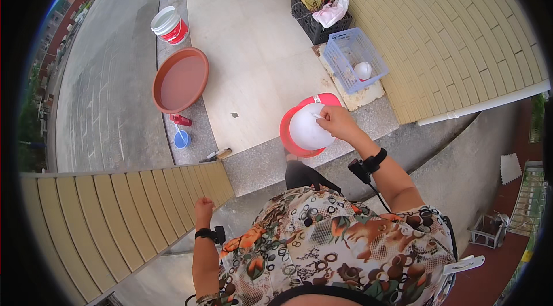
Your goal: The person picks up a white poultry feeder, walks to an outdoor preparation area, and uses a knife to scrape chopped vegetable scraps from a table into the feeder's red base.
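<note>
My right hand is closed with its fingertips on a small white handle-like piece. Directly under it is a white round plastic piece, smooth and domed-looking; whether the handle belongs to it is hard to tell. That white piece sits within a red plastic container, whose rim shows around its left and lower sides. Behind them, another red plastic part bears a white label. My left hand hangs beside the tiled low wall, fingers curled, with nothing seen in it.
Along the left edge stand a brown basin of water, a white-and-red bucket, a blue cup and a red bottle. At right are a blue crate with a white bowl and a loaded black crate. A step edge runs below.
</note>
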`<action>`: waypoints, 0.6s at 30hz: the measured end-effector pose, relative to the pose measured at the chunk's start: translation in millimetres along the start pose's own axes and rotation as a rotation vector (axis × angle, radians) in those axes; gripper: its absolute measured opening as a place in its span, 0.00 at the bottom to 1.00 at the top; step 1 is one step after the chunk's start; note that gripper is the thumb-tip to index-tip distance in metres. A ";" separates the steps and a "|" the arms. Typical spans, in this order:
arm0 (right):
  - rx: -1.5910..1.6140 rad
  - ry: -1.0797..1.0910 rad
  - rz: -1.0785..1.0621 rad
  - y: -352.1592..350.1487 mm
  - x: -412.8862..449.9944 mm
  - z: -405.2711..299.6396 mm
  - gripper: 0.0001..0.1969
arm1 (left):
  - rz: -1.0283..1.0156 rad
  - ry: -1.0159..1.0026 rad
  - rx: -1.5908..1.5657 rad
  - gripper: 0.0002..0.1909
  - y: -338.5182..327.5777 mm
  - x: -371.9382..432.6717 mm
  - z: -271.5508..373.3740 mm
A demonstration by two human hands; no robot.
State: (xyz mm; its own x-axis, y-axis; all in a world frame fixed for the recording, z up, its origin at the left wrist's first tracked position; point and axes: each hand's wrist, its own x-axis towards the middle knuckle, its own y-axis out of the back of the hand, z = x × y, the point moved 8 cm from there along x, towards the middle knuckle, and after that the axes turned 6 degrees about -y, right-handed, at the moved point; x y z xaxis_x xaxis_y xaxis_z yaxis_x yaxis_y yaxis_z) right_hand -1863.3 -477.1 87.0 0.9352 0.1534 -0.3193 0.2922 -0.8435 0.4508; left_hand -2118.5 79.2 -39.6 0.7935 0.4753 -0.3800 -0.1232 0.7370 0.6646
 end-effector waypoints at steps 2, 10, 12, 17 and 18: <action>-0.111 0.123 0.006 4.2 53.1 -41.1 0.10 | -0.011 0.098 -0.022 0.03 1.8 -2.8 -47.8; -0.183 0.318 0.066 9.4 241.8 -146.0 0.09 | -0.219 0.187 0.109 0.02 -31.3 46.2 -73.0; -0.142 0.284 0.107 13.8 278.9 -158.1 0.08 | -0.248 0.134 0.172 0.01 -18.1 102.6 -62.5; 0.043 0.080 0.100 62.4 375.0 -199.7 0.08 | -0.242 -0.489 0.587 0.00 1.5 285.7 32.4; 0.075 0.086 0.125 81.1 393.3 -212.1 0.08 | -0.185 -0.843 0.816 0.00 5.2 325.0 73.8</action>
State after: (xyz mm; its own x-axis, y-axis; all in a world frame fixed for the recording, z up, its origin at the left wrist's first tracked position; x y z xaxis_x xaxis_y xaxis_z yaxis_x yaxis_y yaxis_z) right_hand -1429.3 -375.9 174.8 0.9779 0.0856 -0.1908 0.1598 -0.8944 0.4177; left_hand -1817.3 202.0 -112.2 0.9390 -0.2972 -0.1728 0.2083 0.0919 0.9737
